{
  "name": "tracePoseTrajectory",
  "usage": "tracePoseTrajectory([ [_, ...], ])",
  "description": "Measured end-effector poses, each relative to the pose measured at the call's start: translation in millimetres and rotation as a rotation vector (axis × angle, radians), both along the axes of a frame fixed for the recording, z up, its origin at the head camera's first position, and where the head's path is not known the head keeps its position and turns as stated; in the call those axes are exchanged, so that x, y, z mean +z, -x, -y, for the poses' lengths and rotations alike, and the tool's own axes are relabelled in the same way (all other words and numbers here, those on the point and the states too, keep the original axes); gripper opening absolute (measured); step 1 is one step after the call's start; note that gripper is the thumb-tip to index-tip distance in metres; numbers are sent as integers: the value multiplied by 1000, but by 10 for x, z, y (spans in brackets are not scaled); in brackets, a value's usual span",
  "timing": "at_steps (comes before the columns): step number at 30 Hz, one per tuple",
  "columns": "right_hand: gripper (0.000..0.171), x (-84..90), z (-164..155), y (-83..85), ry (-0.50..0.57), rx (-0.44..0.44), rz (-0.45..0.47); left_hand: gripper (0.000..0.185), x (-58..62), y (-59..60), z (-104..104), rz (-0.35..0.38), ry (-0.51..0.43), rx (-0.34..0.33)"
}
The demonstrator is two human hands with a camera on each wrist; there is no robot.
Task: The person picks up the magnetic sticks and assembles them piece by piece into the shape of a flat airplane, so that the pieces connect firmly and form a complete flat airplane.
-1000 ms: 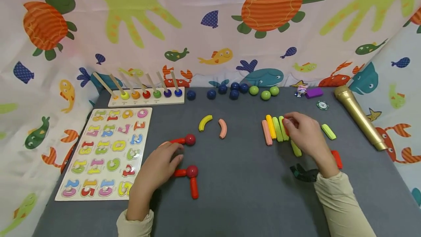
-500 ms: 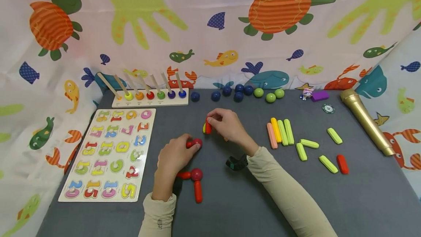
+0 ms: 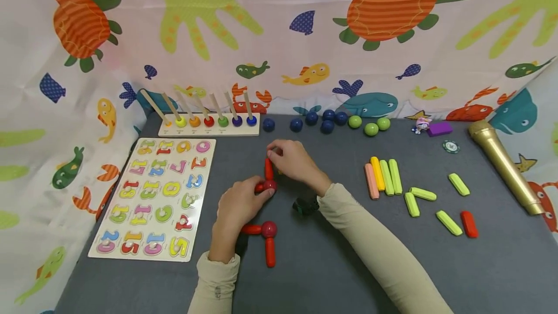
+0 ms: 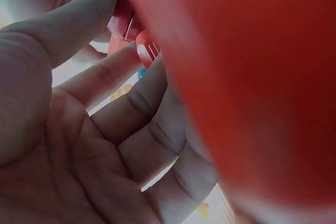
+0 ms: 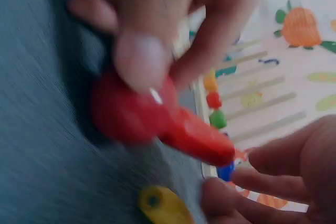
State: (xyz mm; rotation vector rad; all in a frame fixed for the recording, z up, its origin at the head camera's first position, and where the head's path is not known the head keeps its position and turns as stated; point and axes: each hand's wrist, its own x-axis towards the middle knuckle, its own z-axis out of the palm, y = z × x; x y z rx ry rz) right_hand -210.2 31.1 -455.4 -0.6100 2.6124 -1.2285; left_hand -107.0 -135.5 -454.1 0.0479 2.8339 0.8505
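My left hand [image 3: 240,202] pinches a shiny red ball [image 3: 270,185] between thumb and fingers. A short red stick [image 3: 258,187] juts from its left side, partly covered by those fingers. Another red stick [image 3: 268,169] stands against the ball's far side; my right hand [image 3: 295,160] pinches its free end. In the right wrist view this stick [image 5: 199,137] meets the ball [image 5: 131,108], with my right fingertips [image 5: 268,156] at its tip. Closer to me lies a second red ball [image 3: 269,229] with two red sticks [image 3: 270,253] attached. A blurred red shape fills much of the left wrist view.
A number puzzle board [image 3: 201,217] lies left, a peg stacker [image 3: 209,131] behind it. Blue balls [image 3: 327,126] and green balls [image 3: 371,129] line the back. Several coloured sticks [image 3: 387,177] and a gold microphone [image 3: 505,168] lie right. A yellow piece [image 5: 163,205] sits by the hands.
My right hand has come leftward from the stick group, carrying a red stick to the ball. My left hand has moved slightly right and grips that ball. The head view has shifted a little.
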Motion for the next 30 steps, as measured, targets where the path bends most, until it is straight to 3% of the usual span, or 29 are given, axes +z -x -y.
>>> tracePoseTrajectory([
  [5, 30, 0, 105, 411, -146, -38, -155, 32, -10, 15, -13, -12, 7, -3],
  [10, 40, -61, 188, 659, -393, 46, -190, 33, -29, 9, -21, 2, 12, -1],
  [12, 38, -84, 218, 703, -430, 77, -210, 34, -31, 8, -11, 4, 10, 4],
  [16, 28, -84, 228, 710, -359, 97, -235, 34, -28, 8, 19, -7, 1, 8],
  [19, 24, -55, 143, 636, -197, 118, -115, 35, -24, 6, 26, -3, -8, 4],
  [22, 29, -23, 42, 539, -103, 157, 9, 36, -18, 7, 34, 12, -9, 6],
  [30, 34, 52, -71, 382, -121, 283, 53, 38, -27, 26, 28, 32, -18, 24],
])
